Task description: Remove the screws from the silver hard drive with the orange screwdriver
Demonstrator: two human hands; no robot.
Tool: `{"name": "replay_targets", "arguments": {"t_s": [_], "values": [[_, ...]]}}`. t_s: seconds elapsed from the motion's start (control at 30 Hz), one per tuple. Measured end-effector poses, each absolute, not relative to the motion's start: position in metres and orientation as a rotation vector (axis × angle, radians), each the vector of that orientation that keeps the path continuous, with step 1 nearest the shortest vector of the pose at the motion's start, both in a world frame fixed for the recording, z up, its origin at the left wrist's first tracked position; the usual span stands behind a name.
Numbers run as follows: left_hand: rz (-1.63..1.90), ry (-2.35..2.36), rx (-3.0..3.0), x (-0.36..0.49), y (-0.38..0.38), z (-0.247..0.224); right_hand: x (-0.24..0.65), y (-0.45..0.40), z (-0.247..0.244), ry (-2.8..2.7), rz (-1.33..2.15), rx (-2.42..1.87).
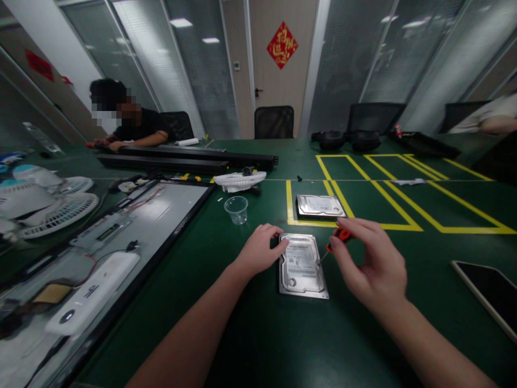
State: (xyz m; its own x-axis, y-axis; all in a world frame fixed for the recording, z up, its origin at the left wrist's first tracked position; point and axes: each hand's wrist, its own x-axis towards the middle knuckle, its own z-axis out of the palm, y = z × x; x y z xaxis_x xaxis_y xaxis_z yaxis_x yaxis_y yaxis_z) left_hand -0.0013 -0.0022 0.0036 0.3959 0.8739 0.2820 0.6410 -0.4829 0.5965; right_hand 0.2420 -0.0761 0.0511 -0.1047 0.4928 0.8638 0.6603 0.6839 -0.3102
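Hard drive (299, 267) lies flat on the green table (250, 345), straight ahead of me. Its long axis runs 12 to 6, with the near end swung slightly toward 5; labelled silver face up. My left hand (260, 249) is at its 10 o'clock: thumb on the top face, fingers bent against the far corner, gripping it. My right hand (369, 264) is at 3 o'clock, thumb and fingers pinching the red-and-black handle of a screwdriver (342, 234). Its shaft slopes down toward 8; the tip is at the drive's 3 o'clock edge, seemingly touching, though it's too small to be sure.

Second hard drive (320, 206) sits just beyond, at 1 o'clock, long axis 9 to 3, face up, by a corner of the yellow tape (289, 200).

Containers: clear plastic cup (236, 209) upright at 10 o'clock, contents can't be made out. Past it, at 11, a shallow white ribbed piece (238, 181) with a small dark item on top.

Writing: white labels on both drives, print too fine to read. White unit (97, 291) on the flat panel (177, 202) at 9 o'clock has a dark mark, illegible. Red diamond sign (282, 45) on the door (264, 110) at 12 carries gold Chinese characters. Phone (490, 293) lies at 3, dark screen up.
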Motion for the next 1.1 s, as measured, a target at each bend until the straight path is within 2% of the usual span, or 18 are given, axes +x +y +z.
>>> {"name": "replay_targets", "arguments": {"t_s": [0.17,0.4,0.57,0.87,1.1], "values": [[0.787,1.315,2.253,-0.001,-0.003,0.006,0.244,-0.078,0.042,-1.723,0.071,-0.964],[0.791,1.308,2.242,-0.001,-0.004,0.007,0.243,-0.077,0.033,-1.638,0.128,-0.972],[0.792,1.307,2.235,-0.002,-0.003,0.006,0.244,-0.076,0.033,-1.648,0.103,-0.963],[0.797,1.304,2.247,-0.001,-0.002,0.005,0.244,-0.072,0.051,-1.721,-0.245,-0.895],[0.799,1.314,2.249,-0.001,-0.003,0.005,0.244,-0.075,0.044,-1.716,-0.090,-0.865]]}}
